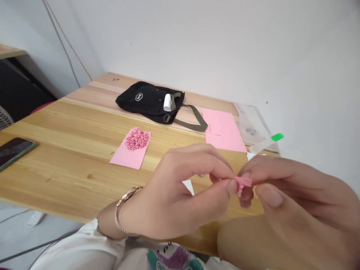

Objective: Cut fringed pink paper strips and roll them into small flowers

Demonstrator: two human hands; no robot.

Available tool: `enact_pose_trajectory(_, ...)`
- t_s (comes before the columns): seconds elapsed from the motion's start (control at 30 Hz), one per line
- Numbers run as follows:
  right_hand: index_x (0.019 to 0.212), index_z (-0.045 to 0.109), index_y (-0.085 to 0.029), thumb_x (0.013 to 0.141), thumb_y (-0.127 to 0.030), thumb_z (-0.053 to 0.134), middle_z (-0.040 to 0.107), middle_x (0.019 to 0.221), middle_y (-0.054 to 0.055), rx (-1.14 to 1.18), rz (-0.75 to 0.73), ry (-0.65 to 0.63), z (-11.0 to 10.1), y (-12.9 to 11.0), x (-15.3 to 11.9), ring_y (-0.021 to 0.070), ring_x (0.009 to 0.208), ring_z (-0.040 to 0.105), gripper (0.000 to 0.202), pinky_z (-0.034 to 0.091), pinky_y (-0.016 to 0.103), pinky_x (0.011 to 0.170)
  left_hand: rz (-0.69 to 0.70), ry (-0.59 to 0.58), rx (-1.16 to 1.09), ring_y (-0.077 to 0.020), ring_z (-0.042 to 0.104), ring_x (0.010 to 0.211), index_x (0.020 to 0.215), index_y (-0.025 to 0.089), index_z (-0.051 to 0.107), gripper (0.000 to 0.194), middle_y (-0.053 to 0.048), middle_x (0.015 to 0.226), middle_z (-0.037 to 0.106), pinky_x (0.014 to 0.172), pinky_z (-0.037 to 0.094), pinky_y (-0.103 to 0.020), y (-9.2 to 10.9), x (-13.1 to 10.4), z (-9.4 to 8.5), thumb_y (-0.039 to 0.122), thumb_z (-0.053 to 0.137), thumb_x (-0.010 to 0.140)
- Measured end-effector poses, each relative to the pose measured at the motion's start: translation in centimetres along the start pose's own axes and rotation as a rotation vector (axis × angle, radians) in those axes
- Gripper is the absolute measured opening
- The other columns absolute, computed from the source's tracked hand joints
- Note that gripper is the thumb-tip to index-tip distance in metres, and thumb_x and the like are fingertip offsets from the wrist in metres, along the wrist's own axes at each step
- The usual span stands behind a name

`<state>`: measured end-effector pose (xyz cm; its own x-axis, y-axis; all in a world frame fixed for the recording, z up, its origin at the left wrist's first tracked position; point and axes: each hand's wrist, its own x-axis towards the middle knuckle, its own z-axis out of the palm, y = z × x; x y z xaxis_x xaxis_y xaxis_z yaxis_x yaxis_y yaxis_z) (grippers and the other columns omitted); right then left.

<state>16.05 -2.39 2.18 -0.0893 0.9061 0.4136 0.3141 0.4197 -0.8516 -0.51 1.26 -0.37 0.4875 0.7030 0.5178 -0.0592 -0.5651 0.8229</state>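
A small rolled piece of pink fringed paper (244, 183) is pinched between the thumb and index finger of my left hand (180, 187). Its narrow cut strips point to the right. My right hand (298, 198) curls around the other end, its fingertips against the strips and its thumb a little nearer to me. The right fingers partly hide the back of the piece. Beyond my left hand, a heap of curly pink paper bits (137, 138) lies on a pink paper rectangle (131, 159). Part of a white scrap (189, 186) shows between my left fingers.
On the wooden table (70, 150) lie a black bag (143, 103) with a white roll (167, 102) on it, larger pink sheets (225, 129) and a clear plastic sleeve (253, 123). A green-tipped strip (277, 137) is at right, a phone (15, 150) at left. The wall borders the back.
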Motion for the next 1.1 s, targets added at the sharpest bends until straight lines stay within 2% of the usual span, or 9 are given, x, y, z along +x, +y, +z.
enact_pose_trajectory(0.2, 0.074, 0.070, -0.023, 0.077, -0.022, 0.062, 0.063, 0.055, 0.001, -0.023, 0.020, 0.001, 0.11, 0.23, -0.32, 0.0137, 0.048, 0.058, 0.009, 0.049, 0.023, 0.041, -0.058, 0.000, -0.088, -0.0122, 0.062, 0.066, 0.074, 0.018, 0.062, 0.012, -0.002, 0.073, 0.067, 0.062, 0.054, -0.025, -0.04, -0.04, 0.03, 0.014, 0.054, 0.082)
enact_pose_trajectory(0.47, 0.074, 0.070, -0.024, 0.076, -0.022, 0.064, 0.064, 0.057, 0.000, -0.025, 0.034, -0.018, 0.05, 0.12, -0.22, 0.0129, 0.048, 0.058, 0.007, 0.049, 0.022, 0.041, 0.017, -0.037, 0.035, -0.0109, 0.062, 0.065, 0.074, 0.018, 0.060, 0.013, -0.001, 0.073, 0.066, 0.059, 0.052, -0.023, 0.23, 0.07, -0.02, 0.012, 0.052, 0.082)
enact_pose_trajectory(0.73, 0.070, 0.070, -0.025, 0.075, -0.025, 0.065, 0.064, 0.057, 0.001, -0.049, 0.018, 0.008, 0.03, 0.16, -0.22, 0.0139, 0.048, 0.058, 0.007, 0.048, 0.023, 0.039, 0.022, -0.036, 0.052, -0.0103, 0.061, 0.064, 0.072, 0.018, 0.060, 0.013, 0.000, 0.073, 0.067, 0.058, 0.051, -0.022, 0.35, 0.06, 0.05, 0.013, 0.052, 0.082)
enact_pose_trajectory(1.1, 0.071, 0.069, -0.024, 0.073, -0.019, 0.067, 0.065, 0.056, 0.000, -0.033, 0.024, -0.003, 0.11, -0.06, -0.30, 0.0129, 0.047, 0.058, 0.005, 0.048, 0.022, 0.039, 0.036, -0.036, -0.008, -0.0095, 0.062, 0.066, 0.075, 0.017, 0.059, 0.012, 0.000, 0.074, 0.066, 0.061, 0.051, -0.021, 0.12, -0.07, 0.09, 0.009, 0.052, 0.082)
